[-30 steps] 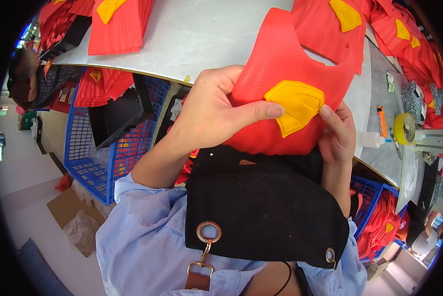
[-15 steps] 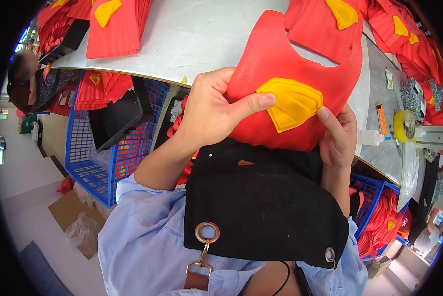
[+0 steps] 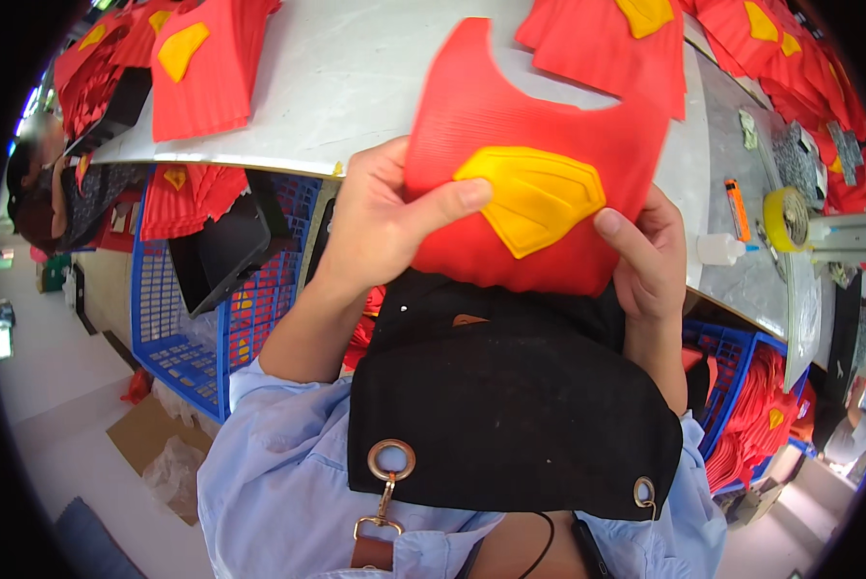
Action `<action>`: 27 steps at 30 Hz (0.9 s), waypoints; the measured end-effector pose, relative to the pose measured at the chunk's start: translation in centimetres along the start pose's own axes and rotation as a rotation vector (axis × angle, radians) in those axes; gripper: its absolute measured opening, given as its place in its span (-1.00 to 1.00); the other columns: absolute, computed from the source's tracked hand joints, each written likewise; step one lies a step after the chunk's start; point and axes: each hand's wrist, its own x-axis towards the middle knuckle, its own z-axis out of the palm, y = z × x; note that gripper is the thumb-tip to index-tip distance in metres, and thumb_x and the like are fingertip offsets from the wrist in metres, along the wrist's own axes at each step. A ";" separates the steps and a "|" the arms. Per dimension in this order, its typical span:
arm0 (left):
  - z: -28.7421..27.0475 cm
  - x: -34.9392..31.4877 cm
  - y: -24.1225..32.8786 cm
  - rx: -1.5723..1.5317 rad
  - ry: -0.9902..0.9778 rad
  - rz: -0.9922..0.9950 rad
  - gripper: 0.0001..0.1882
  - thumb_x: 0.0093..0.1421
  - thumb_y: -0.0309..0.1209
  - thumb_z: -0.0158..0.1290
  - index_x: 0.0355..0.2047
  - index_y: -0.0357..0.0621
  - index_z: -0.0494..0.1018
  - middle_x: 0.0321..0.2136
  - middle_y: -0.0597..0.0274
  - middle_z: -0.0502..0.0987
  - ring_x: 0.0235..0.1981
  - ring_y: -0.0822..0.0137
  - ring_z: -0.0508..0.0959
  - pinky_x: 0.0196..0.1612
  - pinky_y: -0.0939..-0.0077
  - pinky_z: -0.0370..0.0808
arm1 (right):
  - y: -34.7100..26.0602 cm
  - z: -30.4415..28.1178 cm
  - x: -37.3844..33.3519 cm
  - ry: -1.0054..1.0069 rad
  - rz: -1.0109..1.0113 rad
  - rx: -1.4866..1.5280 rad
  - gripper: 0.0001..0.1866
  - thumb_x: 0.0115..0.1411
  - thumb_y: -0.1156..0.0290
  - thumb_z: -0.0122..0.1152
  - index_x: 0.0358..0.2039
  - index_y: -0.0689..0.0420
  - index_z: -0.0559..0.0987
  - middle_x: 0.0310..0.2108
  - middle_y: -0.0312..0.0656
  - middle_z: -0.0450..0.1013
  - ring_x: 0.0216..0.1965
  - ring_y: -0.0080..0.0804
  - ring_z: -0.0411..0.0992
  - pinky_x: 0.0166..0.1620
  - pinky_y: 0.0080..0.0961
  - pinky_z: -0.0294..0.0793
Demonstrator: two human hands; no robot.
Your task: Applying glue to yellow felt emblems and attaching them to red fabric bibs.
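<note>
A red bib-shaped piece (image 3: 442, 125) with a deep rounded neck cutout is held up in front of my black apron (image 3: 510, 405). On its front sits a yellow shield-shaped patch (image 3: 539, 198) with raised lines. My left hand (image 3: 380, 217) grips the piece's left edge, thumb on the patch's upper left corner. At the right edge my right hand (image 3: 645, 251) pinches it, thumb beside the patch's right corner. The fingers of both hands are partly hidden behind the red piece.
Stacks of red pieces lie on the white table (image 3: 336, 68), one stack (image 3: 206, 87) at left. Blue crates (image 3: 177, 372) flank me below. At right are a yellow tape roll (image 3: 786, 219), an orange-labelled tool (image 3: 737, 209) and a white bottle (image 3: 720, 249). A person (image 3: 37, 193) sits far left.
The red piece and both hands have shifted slightly left in the view. The grip is kept, and the piece now leans a little more to the left.
</note>
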 end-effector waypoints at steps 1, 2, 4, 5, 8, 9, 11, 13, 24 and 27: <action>-0.1 0.1 0.0 -0.035 0.025 -0.023 -0.75 0.09 -0.52 0.13 -0.20 -0.35 0.46 -0.29 0.16 0.57 -0.29 0.47 0.54 -0.18 0.58 0.46 | -0.1 0.1 0.1 0.017 -0.005 0.000 -0.68 0.09 0.53 0.20 -0.12 0.34 0.46 -0.21 -0.17 0.48 -0.20 -0.53 0.42 -0.06 -0.57 0.38; -0.2 0.2 0.1 -0.052 0.015 -0.064 -0.70 0.10 -0.54 0.11 -0.14 -0.36 0.42 -0.24 0.13 0.54 -0.23 0.43 0.53 -0.12 0.54 0.44 | -0.3 0.1 0.1 0.004 0.029 -0.010 -0.67 0.08 0.53 0.19 -0.12 0.33 0.46 -0.20 -0.17 0.48 -0.18 -0.51 0.42 -0.04 -0.55 0.36; -0.2 0.3 0.0 -0.053 -0.004 -0.070 -0.69 0.10 -0.54 0.11 -0.13 -0.36 0.41 -0.23 0.12 0.54 -0.22 0.42 0.53 -0.12 0.53 0.44 | -0.6 0.0 0.3 -0.027 0.098 -0.017 -0.66 0.06 0.54 0.19 -0.12 0.31 0.47 -0.18 -0.16 0.47 -0.13 -0.48 0.41 0.01 -0.52 0.31; -0.2 0.3 -0.1 -0.049 0.008 -0.065 -0.68 0.10 -0.54 0.11 -0.12 -0.37 0.40 -0.22 0.12 0.53 -0.22 0.41 0.52 -0.11 0.52 0.43 | -0.7 -0.2 0.4 -0.048 0.118 -0.006 -0.66 0.05 0.55 0.20 -0.12 0.32 0.47 -0.18 -0.17 0.47 -0.14 -0.49 0.41 0.00 -0.54 0.33; -0.5 0.4 -0.3 -0.024 -0.008 -0.075 -0.64 0.09 -0.56 0.10 -0.08 -0.38 0.36 -0.20 0.10 0.52 -0.19 0.38 0.52 -0.08 0.50 0.42 | -0.2 -0.4 0.5 -0.029 0.125 0.006 -0.67 0.05 0.56 0.21 -0.12 0.32 0.47 -0.19 -0.18 0.47 -0.15 -0.52 0.41 -0.02 -0.55 0.35; -0.5 0.4 -0.1 0.008 -0.040 -0.093 -0.64 0.08 -0.57 0.11 -0.09 -0.37 0.37 -0.20 0.10 0.52 -0.19 0.38 0.52 -0.07 0.49 0.42 | -0.1 -0.5 0.5 -0.035 0.134 0.007 -0.67 0.06 0.56 0.21 -0.12 0.32 0.47 -0.19 -0.18 0.47 -0.16 -0.53 0.41 -0.03 -0.56 0.36; -0.6 0.6 0.1 0.071 -0.101 -0.127 -0.64 0.06 -0.59 0.13 -0.10 -0.37 0.38 -0.21 0.10 0.52 -0.19 0.38 0.52 -0.07 0.49 0.42 | -0.1 -1.0 0.4 -0.030 0.134 -0.001 -0.67 0.06 0.57 0.21 -0.12 0.32 0.47 -0.19 -0.18 0.47 -0.16 -0.53 0.41 -0.04 -0.57 0.37; -0.8 0.6 0.3 0.098 -0.129 -0.145 -0.62 0.05 -0.60 0.12 -0.08 -0.37 0.36 -0.20 0.09 0.52 -0.18 0.37 0.51 -0.06 0.49 0.41 | 0.1 -1.2 0.2 -0.073 0.148 -0.028 -0.66 0.05 0.58 0.22 -0.12 0.32 0.47 -0.20 -0.19 0.47 -0.17 -0.55 0.42 -0.05 -0.58 0.39; 1.9 0.7 -1.0 0.286 0.043 0.059 -0.40 -0.06 -0.68 0.07 0.01 -0.29 0.10 -0.13 0.14 0.38 -0.07 0.38 0.41 0.00 0.48 0.35 | 1.0 -0.8 -0.3 0.081 0.097 0.048 -0.68 0.08 0.58 0.17 -0.11 0.33 0.46 -0.19 -0.16 0.47 -0.17 -0.52 0.42 -0.04 -0.57 0.38; 2.0 0.6 -1.0 0.368 -0.004 0.099 -0.36 -0.07 -0.65 0.12 0.02 -0.30 0.09 -0.13 0.13 0.38 -0.07 0.38 0.42 0.01 0.47 0.35 | 1.1 -0.7 -0.2 0.102 0.113 0.066 -0.68 0.08 0.59 0.16 -0.11 0.34 0.45 -0.19 -0.14 0.47 -0.16 -0.50 0.43 -0.04 -0.56 0.37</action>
